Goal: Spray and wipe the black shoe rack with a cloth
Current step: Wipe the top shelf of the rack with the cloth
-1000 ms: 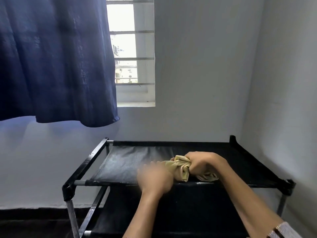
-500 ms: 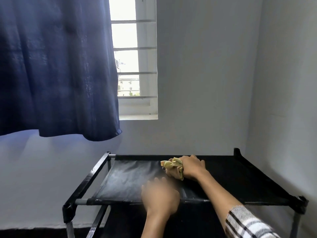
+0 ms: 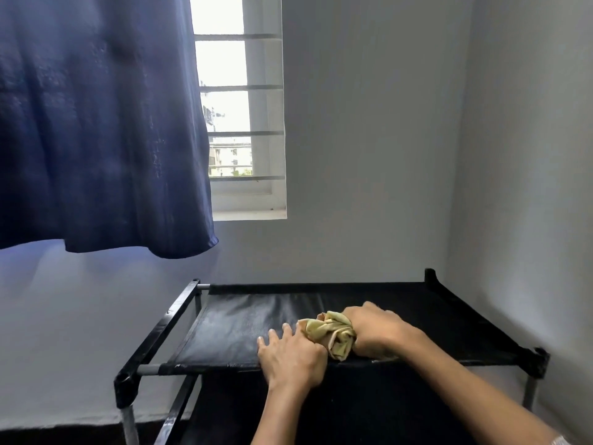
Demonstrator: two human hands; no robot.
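Note:
The black shoe rack (image 3: 160, 329) stands in the room's corner, its top fabric shelf stretched between black side bars. A bunched yellow cloth (image 3: 330, 335) lies on the shelf near its front edge. My right hand (image 3: 375, 332) grips the cloth from the right and presses it onto the fabric. My left hand (image 3: 290, 354) rests on the shelf's front edge just left of the cloth, fingers spread flat on the fabric. No spray bottle is in view.
A dark blue curtain (image 3: 96, 123) hangs over the left half of the barred window (image 3: 240, 107). White walls close in behind and to the right of the rack. A lower shelf (image 3: 353, 409) shows beneath the top one.
My right hand drew the cloth from the back of the shelf toward the front edge. My left hand settled flat on the front edge beside it.

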